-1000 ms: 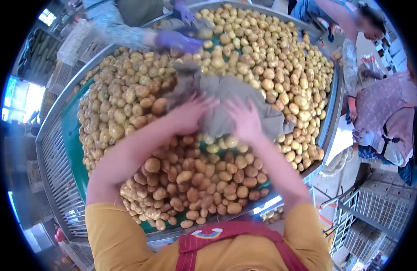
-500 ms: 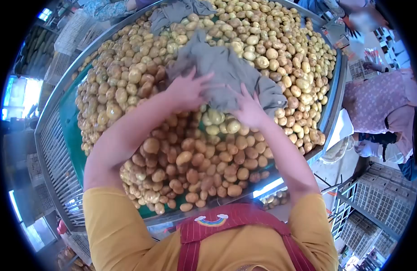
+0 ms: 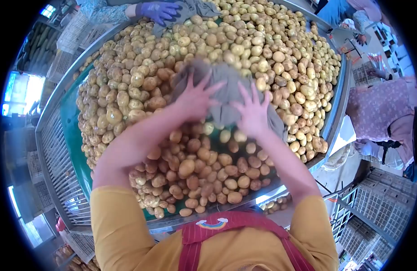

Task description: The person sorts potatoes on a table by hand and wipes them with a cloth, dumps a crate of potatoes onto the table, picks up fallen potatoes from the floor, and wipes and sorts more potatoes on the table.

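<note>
A grey cloth [image 3: 226, 101] lies bunched over the potatoes [image 3: 140, 86] in the middle of the heap. My left hand [image 3: 197, 99] presses on the cloth's left part, its fingers spread. On the right part of the cloth rests my right hand [image 3: 254, 113], also with fingers spread. Neither hand is closed round anything. Several potatoes lie just below the cloth, between my forearms, where bits of a green surface [image 3: 73, 131] show, as at the heap's left side.
A co-worker's purple-gloved hand [image 3: 159, 11] touches a second grey cloth [image 3: 192, 10] at the top. The metal table rim [image 3: 337, 113] surrounds the heap. Slatted metal [image 3: 59, 158] stands left. Another person [image 3: 380, 110] and stacked crates [image 3: 380, 203] are at the right.
My grey cloth has bunched up, its upper end drawn down towards me. My hands stay spread on it. The gloved hand, out of view half a second ago, is back on the other cloth.
</note>
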The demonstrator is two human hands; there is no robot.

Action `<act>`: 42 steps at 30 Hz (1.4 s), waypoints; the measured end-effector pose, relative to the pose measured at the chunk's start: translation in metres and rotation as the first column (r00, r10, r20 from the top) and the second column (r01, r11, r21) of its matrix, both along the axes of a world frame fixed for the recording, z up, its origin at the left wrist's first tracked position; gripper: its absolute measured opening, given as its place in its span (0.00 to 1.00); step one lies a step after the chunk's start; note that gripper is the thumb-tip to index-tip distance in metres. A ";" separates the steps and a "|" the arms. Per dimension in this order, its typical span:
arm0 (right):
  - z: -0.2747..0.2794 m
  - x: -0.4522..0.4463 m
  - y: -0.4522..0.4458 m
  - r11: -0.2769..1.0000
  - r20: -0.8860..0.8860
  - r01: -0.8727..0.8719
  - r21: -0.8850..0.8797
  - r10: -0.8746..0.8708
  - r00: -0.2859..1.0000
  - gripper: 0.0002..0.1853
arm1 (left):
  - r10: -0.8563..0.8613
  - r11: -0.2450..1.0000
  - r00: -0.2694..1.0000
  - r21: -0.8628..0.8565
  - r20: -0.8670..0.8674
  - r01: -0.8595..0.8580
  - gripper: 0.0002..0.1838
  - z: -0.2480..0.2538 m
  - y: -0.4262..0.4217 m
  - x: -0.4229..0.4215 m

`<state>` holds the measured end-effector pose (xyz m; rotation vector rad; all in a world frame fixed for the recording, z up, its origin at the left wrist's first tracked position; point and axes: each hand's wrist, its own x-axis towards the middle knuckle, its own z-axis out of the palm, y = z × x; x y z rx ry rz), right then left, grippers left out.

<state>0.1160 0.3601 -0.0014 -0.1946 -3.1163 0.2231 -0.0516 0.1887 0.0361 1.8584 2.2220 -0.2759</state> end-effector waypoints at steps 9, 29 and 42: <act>0.008 -0.004 0.001 0.998 0.102 -0.044 0.049 0.039 0.994 0.35 | 0.050 0.997 0.998 0.059 -0.022 -0.049 0.37 -0.008 -0.003 -0.007; 0.002 0.050 -0.024 0.995 0.189 -0.056 0.077 0.041 0.981 0.29 | 0.162 0.974 0.933 0.098 0.322 -0.203 0.33 -0.028 -0.014 0.040; 0.065 0.149 -0.044 0.726 -0.158 -0.100 -0.680 -0.012 0.987 0.20 | 0.041 -0.749 0.115 0.107 0.993 -0.654 0.26 0.047 -0.323 0.168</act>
